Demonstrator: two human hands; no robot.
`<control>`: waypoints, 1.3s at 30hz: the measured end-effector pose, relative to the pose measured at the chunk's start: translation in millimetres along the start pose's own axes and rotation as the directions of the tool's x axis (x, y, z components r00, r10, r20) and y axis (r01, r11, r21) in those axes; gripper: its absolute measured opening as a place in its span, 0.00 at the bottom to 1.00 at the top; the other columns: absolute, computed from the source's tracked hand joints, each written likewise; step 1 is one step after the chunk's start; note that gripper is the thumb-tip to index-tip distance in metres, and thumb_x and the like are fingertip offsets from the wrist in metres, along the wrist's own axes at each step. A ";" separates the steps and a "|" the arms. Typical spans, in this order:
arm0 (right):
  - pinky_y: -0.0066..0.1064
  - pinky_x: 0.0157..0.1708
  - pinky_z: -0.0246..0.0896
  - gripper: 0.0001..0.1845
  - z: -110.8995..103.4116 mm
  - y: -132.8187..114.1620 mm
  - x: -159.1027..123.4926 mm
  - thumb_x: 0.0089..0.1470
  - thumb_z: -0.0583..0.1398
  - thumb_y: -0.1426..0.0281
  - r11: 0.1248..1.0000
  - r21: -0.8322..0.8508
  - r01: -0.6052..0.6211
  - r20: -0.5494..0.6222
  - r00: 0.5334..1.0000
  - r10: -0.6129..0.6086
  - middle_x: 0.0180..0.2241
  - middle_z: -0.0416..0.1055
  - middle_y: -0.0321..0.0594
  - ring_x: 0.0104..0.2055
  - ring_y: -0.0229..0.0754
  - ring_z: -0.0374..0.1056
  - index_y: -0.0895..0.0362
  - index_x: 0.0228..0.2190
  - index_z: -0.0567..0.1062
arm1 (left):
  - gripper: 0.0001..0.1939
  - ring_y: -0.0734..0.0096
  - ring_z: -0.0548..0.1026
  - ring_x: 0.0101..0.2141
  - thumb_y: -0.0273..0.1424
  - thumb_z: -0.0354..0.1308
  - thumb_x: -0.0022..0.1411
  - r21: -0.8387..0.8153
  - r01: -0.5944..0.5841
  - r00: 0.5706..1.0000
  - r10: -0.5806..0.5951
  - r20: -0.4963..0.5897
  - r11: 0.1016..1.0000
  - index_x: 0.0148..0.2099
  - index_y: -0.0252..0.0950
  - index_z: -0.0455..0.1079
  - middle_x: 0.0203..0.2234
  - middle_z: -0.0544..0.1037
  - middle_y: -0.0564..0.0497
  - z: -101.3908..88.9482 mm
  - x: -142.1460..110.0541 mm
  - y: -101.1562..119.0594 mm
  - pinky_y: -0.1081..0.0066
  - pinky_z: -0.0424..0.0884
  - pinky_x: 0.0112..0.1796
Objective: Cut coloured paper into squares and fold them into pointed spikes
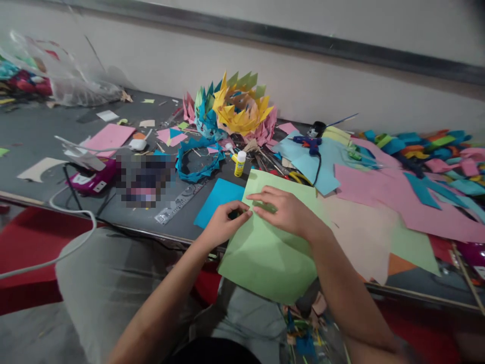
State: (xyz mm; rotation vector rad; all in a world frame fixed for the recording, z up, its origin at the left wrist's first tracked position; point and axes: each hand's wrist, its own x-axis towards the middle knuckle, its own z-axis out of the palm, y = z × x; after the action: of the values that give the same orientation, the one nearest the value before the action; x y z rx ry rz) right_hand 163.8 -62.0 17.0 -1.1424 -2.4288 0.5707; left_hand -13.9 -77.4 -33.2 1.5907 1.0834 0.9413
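Note:
A light green paper sheet [273, 263] lies at the table's front edge, its near part hanging over my lap. My left hand [225, 222] is closed at the sheet's left edge, thumb and forefinger pinching it. My right hand [284, 210] rests on the upper part of the sheet with its fingers stretched towards the left hand. Under the left side of the green sheet, a blue paper sheet [220, 199] partly shows. Just beyond stands a yellow glue stick [239, 164] with a white cap. Beside it lies a blue folded-paper ring [199, 174].
Colourful folded-paper rings [242, 111] stand near the wall. A clear ruler [180, 202] and a purple power strip [93, 177] with cables lie left. To the right are a blue glue gun [308, 143], pink paper [371, 189] and many paper strips [420, 146].

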 end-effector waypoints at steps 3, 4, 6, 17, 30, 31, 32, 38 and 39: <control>0.34 0.38 0.59 0.07 -17.3 -1.2 25.0 0.51 0.57 0.69 0.989 -0.092 0.112 0.175 0.980 -0.094 0.34 0.65 0.40 0.38 0.43 0.63 0.54 0.28 0.76 | 0.13 0.69 0.69 0.30 0.38 0.53 0.57 -0.002 0.025 0.995 -0.025 0.095 1.000 0.30 0.33 0.70 0.26 0.74 0.51 -5.9 4.3 5.7 0.73 0.64 0.32; 0.35 0.39 0.58 0.06 -22.8 -0.8 32.6 0.49 0.58 0.70 0.986 -0.083 0.144 0.234 0.965 -0.121 0.33 0.66 0.40 0.38 0.43 0.63 0.55 0.25 0.75 | 0.13 0.70 0.69 0.30 0.38 0.53 0.57 0.011 0.027 0.990 -0.028 0.138 1.000 0.30 0.33 0.71 0.26 0.74 0.51 -9.6 6.8 9.8 0.73 0.64 0.32; 0.32 0.36 0.58 0.05 -33.1 0.9 44.9 0.48 0.58 0.71 0.988 -0.010 0.154 0.373 0.917 -0.140 0.30 0.68 0.37 0.35 0.41 0.64 0.55 0.23 0.74 | 0.12 0.70 0.69 0.29 0.37 0.53 0.57 0.070 0.014 0.973 -0.029 0.228 0.997 0.30 0.34 0.72 0.26 0.75 0.52 -19.1 13.8 22.0 0.74 0.64 0.31; 0.25 0.23 0.53 0.13 -49.6 12.5 46.1 0.53 0.55 0.61 0.886 0.405 -0.224 0.382 0.922 0.058 0.25 0.67 0.32 0.24 0.33 0.59 0.57 0.30 0.73 | 0.07 0.72 0.71 0.28 0.32 0.54 0.56 0.433 -0.268 0.947 0.154 0.281 0.861 0.33 0.38 0.73 0.26 0.76 0.54 -55.1 56.4 71.4 0.68 0.62 0.43; 0.25 0.28 0.56 0.13 -54.0 9.5 20.6 0.51 0.58 0.60 0.875 0.420 -0.241 0.180 0.967 0.181 0.26 0.68 0.35 0.29 0.36 0.62 0.56 0.27 0.74 | 0.05 0.71 0.74 0.32 0.28 0.53 0.59 0.457 -0.553 0.833 0.483 0.271 0.696 0.34 0.36 0.71 0.30 0.77 0.52 -37.2 56.1 69.8 0.64 0.61 0.48; 0.25 0.29 0.57 0.12 -53.1 9.3 19.8 0.51 0.58 0.60 0.869 0.425 -0.253 0.193 0.963 0.185 0.26 0.69 0.35 0.30 0.37 0.63 0.56 0.27 0.74 | 0.05 0.72 0.74 0.32 0.28 0.53 0.59 0.460 -0.554 0.833 0.474 0.287 0.694 0.34 0.36 0.70 0.29 0.77 0.52 -36.8 56.7 68.9 0.64 0.61 0.48; 0.25 0.29 0.57 0.11 -52.1 9.2 19.3 0.51 0.59 0.61 0.862 0.434 -0.261 0.198 0.961 0.191 0.26 0.69 0.35 0.30 0.37 0.63 0.56 0.27 0.73 | 0.05 0.72 0.74 0.31 0.28 0.53 0.59 0.463 -0.550 0.835 0.463 0.298 0.695 0.34 0.36 0.70 0.29 0.77 0.53 -36.2 57.2 67.8 0.64 0.61 0.48; 0.25 0.29 0.58 0.08 -46.4 10.9 15.3 0.51 0.58 0.63 0.825 0.478 -0.303 0.191 0.952 0.239 0.28 0.70 0.35 0.31 0.37 0.64 0.55 0.29 0.73 | 0.04 0.72 0.73 0.31 0.28 0.54 0.58 0.416 -0.517 0.855 0.433 0.286 0.748 0.33 0.36 0.69 0.27 0.76 0.53 -30.8 59.0 59.4 0.71 0.66 0.38; 0.25 0.30 0.59 0.08 -45.9 11.5 14.2 0.52 0.57 0.64 0.821 0.484 -0.303 0.194 0.952 0.237 0.29 0.70 0.35 0.32 0.37 0.65 0.55 0.29 0.74 | 0.03 0.73 0.73 0.31 0.27 0.54 0.58 0.406 -0.510 0.859 0.427 0.281 0.758 0.33 0.36 0.69 0.27 0.76 0.53 -30.2 59.1 58.5 0.71 0.67 0.37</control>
State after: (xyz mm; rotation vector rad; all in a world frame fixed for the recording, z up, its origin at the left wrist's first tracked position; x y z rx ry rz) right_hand 186.1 -35.2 52.1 -1.2410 -2.0187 1.3227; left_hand -11.4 -21.5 35.3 2.3863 0.8311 0.8728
